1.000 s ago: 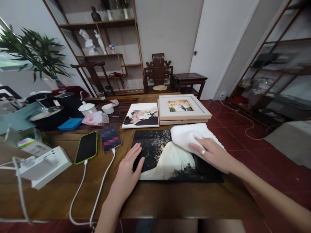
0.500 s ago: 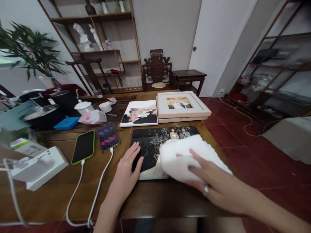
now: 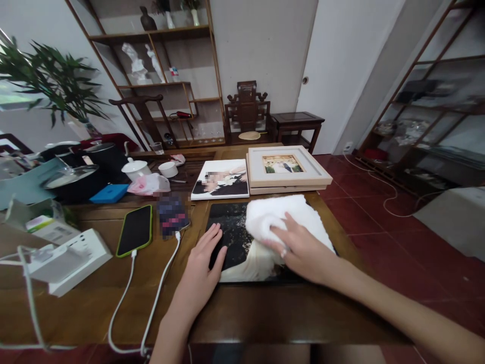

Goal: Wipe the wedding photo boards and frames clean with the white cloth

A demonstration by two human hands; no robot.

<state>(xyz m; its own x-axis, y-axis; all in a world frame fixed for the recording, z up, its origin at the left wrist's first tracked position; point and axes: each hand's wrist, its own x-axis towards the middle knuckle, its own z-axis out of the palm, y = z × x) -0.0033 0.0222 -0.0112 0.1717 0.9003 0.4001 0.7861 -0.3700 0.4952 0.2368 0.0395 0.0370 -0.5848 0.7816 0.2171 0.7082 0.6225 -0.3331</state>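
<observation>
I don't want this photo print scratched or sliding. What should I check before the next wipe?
1. Steadying: left hand flat on the print at its left edge: ok.
2. Padding: towel under the fingers of the right hand: ok.
3. Scratching: ring clear of the print: cannot tell.
4. Support: print lies flat on the table: ok.
5. Clutter: phones and cable apart from the print, to its left: ok.
</observation>
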